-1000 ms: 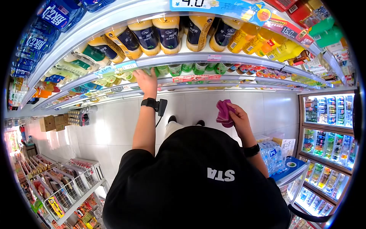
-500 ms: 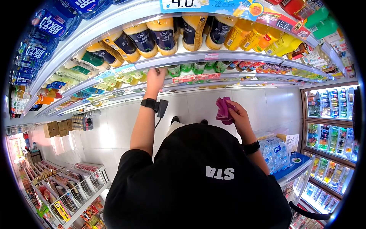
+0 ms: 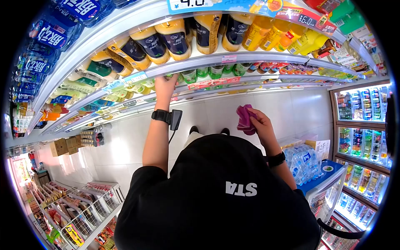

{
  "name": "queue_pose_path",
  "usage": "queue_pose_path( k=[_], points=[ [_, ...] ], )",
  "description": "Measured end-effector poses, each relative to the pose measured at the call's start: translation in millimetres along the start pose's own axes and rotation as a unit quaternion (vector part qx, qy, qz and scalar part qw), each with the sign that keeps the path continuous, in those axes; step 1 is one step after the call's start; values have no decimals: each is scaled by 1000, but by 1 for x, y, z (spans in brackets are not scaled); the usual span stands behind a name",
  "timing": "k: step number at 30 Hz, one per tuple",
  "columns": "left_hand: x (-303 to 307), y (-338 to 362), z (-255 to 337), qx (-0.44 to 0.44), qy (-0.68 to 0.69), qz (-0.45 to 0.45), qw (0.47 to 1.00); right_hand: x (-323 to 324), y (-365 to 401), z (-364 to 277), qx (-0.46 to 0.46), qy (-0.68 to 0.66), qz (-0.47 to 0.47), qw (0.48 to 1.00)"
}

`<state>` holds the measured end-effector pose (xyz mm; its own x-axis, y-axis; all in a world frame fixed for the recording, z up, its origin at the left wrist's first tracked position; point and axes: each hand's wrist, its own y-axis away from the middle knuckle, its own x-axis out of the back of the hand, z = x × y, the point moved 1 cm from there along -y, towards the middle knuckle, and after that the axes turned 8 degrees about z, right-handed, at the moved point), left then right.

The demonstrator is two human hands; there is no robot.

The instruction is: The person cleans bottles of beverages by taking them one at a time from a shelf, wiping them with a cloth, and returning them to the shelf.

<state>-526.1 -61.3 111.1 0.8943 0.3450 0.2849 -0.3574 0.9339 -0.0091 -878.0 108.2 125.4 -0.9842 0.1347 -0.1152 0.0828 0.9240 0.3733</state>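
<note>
My left hand (image 3: 165, 86) reaches into the shelf below the large orange-and-navy bottles. Its fingers look curled around something greenish, mostly hidden by the hand and the shelf edge. Beside it, to the right, stands a row of green bottles (image 3: 202, 72) behind a red price strip (image 3: 213, 83). My right hand (image 3: 261, 123) is closed on a crumpled purple cloth (image 3: 245, 119), held in front of my body over the floor, away from the shelf.
Orange-and-navy bottles (image 3: 174, 41) line the shelf above my left hand. Blue-labelled bottles (image 3: 52, 33) stand at upper left. To the right are packs of water bottles (image 3: 304, 162) and lit glass-door coolers (image 3: 363, 106). A white wire rack (image 3: 91, 204) stands at lower left, with cardboard boxes (image 3: 66, 146) beyond it.
My left hand has shifted slightly left, and its fingers are further behind the shelf edge. My right hand holds the cloth in nearly the same place. The view has tilted slightly.
</note>
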Motion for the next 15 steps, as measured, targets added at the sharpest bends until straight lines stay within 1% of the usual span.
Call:
queue_pose_path(
  k=[1, 3, 8, 11, 13, 14, 15],
  points=[
    [1, 3, 3, -16, -4, 15, 1000, -1, -1, 0, 0, -1, 0, 1000],
    [1, -4, -20, -18, -17, 14, 1000, -3, 0, 1, 3, 1, -7, 1000],
    [4, 8, -3, -9, -72, -7, 997, -6, -2, 2, 0, 6, -10, 1000],
    [11, 25, 8, -14, -80, 17, 997, -7, 1, 2, 1, 10, -7, 1000],
    [13, 33, 10, -46, -149, 30, 987, -6, 2, 2, 4, 12, -3, 1000],
    [13, 33, 6, -46, -149, 30, 987, -6, 2, 2, 5, 13, -4, 1000],
    [14, 35, -3, -108, -198, 46, 973, -6, 3, 3, 4, 14, -5, 1000]
  ],
)
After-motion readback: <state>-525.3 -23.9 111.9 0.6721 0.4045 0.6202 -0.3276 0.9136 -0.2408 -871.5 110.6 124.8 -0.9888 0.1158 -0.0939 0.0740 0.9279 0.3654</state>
